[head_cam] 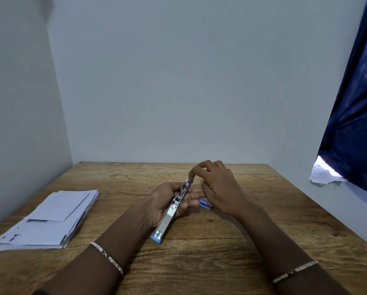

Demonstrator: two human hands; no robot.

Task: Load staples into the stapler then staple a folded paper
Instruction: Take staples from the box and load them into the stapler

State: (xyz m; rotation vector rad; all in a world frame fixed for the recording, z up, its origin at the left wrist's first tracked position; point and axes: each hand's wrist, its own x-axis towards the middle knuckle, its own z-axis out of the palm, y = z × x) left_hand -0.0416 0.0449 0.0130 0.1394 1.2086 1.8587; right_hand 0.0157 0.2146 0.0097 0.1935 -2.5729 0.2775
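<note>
Gripping the stapler in our left hand over the grained wooden table, we touch its far tip with the curled fingers of our right hand; whether they pinch staples we cannot tell. A brittle strip may snap or jam if it enters the narrow channel crooked. The stapler is long, shiny metal with blue plastic ends; the small staple box lies beside it.

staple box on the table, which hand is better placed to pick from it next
Right. The right hand sits just above the staple box, one fingertip on the far end of the stapler; the left hand is busy gripping it.
</note>
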